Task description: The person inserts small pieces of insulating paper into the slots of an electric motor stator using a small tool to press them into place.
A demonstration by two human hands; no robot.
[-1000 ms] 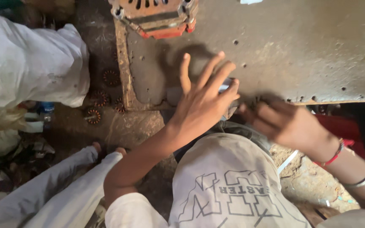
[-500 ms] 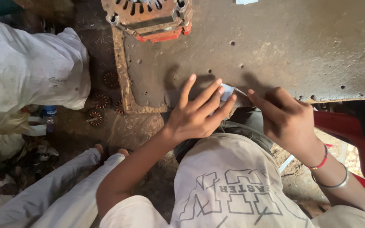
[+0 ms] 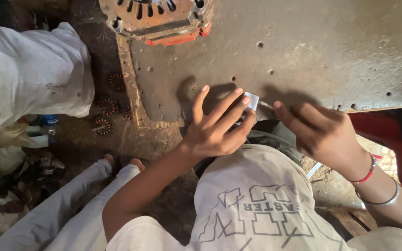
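My left hand [image 3: 212, 128] lies with its fingers spread on a worn grey metal plate [image 3: 331, 51]. Its fingertips hold a small white slip [image 3: 252, 99] down near the plate's front edge. My right hand [image 3: 319, 135] is just right of it, fingers curled around a thin pale strip [image 3: 266, 105] that reaches toward the slip. A red thread and a metal bangle sit on the right wrist. My grey printed shirt [image 3: 252, 204] fills the lower middle and hides what lies under the hands.
A rusty round motor stator [image 3: 157, 18] with a red rim sits at the plate's far end. Left of the plate are a bulging white sack [image 3: 29, 74], small copper-wound parts [image 3: 102, 125] and a plastic bottle [image 3: 50, 123]. Legs in light trousers [image 3: 47, 218] stretch across the lower left. A red frame [image 3: 382, 128] stands at the right.
My left hand has drawn back from the plate and its fingers have closed in over the white slip. My right hand has come left until it almost meets the slip.
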